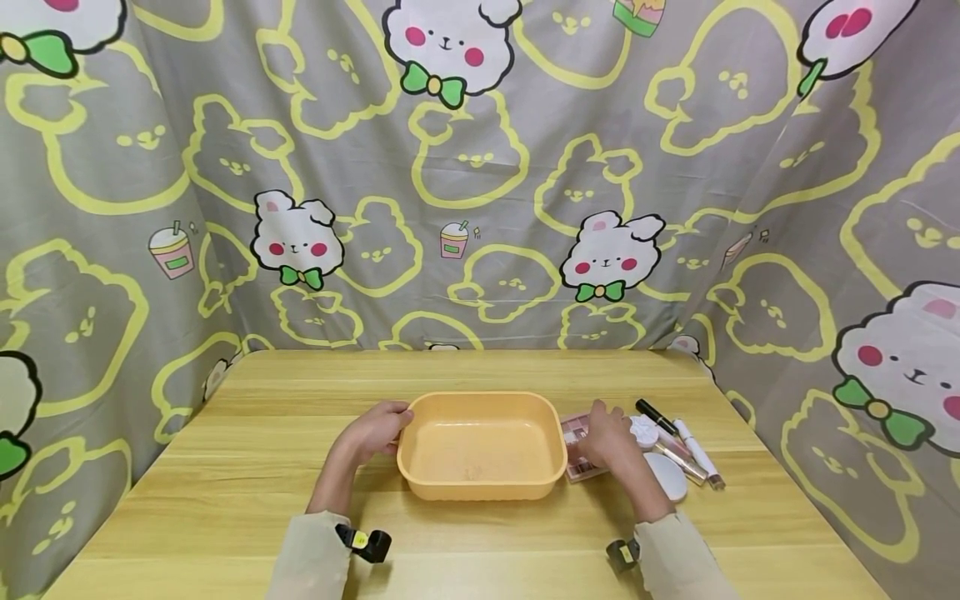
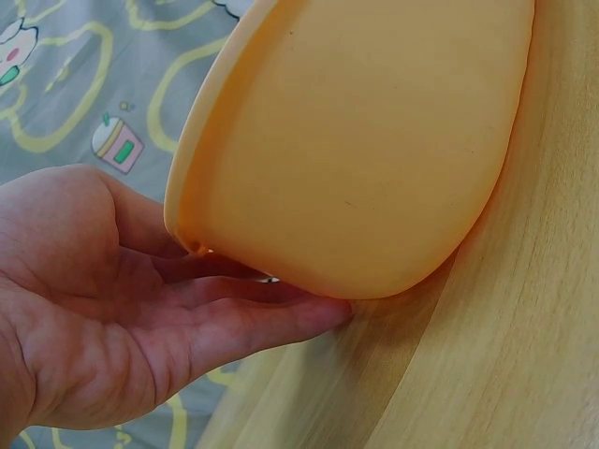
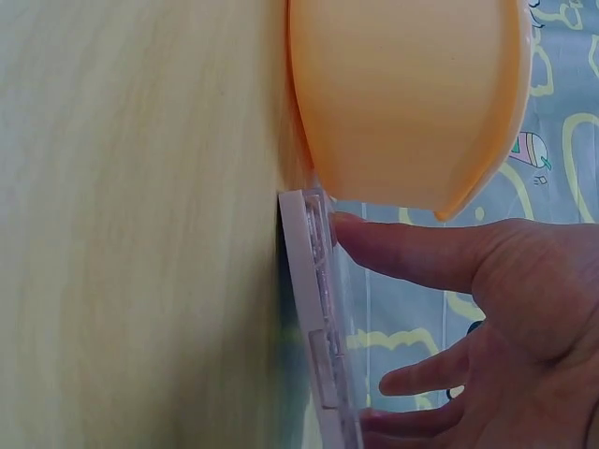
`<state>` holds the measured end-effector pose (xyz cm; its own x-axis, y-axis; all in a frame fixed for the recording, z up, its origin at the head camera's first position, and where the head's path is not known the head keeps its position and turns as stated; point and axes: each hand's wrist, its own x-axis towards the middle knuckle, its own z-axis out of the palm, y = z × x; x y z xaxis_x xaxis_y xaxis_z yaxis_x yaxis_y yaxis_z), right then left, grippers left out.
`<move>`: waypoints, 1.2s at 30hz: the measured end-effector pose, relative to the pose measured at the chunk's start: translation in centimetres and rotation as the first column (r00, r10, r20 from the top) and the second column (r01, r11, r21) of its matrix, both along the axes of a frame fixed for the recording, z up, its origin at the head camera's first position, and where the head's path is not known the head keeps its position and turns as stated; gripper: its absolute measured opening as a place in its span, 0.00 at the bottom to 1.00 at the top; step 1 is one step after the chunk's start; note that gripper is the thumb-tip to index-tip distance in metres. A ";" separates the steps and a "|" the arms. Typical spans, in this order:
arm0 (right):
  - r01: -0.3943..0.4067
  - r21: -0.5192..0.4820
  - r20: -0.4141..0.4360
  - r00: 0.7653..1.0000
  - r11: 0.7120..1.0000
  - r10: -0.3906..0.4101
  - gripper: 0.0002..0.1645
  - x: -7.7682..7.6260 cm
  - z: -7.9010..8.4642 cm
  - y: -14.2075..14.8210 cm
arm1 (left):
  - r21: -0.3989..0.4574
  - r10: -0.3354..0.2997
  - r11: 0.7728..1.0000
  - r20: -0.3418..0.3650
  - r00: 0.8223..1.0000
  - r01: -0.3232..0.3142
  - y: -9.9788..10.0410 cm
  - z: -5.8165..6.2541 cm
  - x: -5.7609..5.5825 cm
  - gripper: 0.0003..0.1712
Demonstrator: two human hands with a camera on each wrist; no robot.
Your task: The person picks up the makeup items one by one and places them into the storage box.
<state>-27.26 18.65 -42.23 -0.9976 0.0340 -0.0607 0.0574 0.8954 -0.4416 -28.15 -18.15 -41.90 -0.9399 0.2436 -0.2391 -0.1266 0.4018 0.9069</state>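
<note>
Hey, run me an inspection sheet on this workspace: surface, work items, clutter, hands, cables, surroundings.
Surface: wood-grain table.
Work items: orange tray, upright on the table; palette beside it on the right.
Clutter: black tube, white tube, gold-capped tube, white round case and white flower-shaped item, grouped right of the palette.
Hands: left hand grips the tray's left end; right hand holds the palette, thumb towards the tray.
Cables: nothing seen.
Surroundings: grey curtain with yellow outlines and white cartoon animals, behind and on both sides.
</note>
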 end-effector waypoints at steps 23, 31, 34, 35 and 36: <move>0.019 0.003 -0.105 0.994 1.000 -0.018 0.48 -0.5 0.2 1.2 | -0.009 0.014 1.000 0.016 1.000 -0.014 -0.1 -0.2 -0.2 0.30; 0.020 -0.061 -0.131 0.991 0.998 -0.028 0.47 -0.4 0.8 1.6 | -0.013 0.008 1.000 0.016 1.000 -0.008 0.0 0.1 0.0 0.31; 0.027 -0.068 -0.157 0.987 0.997 -0.037 0.44 -0.3 0.9 2.0 | -0.014 0.008 1.000 0.017 1.000 -0.008 0.0 0.1 0.0 0.31; 0.032 -0.073 -0.159 0.986 0.997 -0.043 0.44 -0.3 0.9 2.1 | -0.015 0.008 1.000 0.016 1.000 -0.007 0.0 0.1 0.0 0.31; 0.035 -0.074 -0.164 0.985 0.997 -0.047 0.43 -0.3 1.0 2.2 | -0.015 0.010 1.000 0.016 1.000 -0.010 0.0 0.1 0.0 0.31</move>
<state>-27.56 20.85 -41.26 -0.9919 0.0765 0.1015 0.0142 0.8602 -0.5097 -28.15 -18.14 -41.76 -0.9383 0.2308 -0.2574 -0.1447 0.4141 0.8987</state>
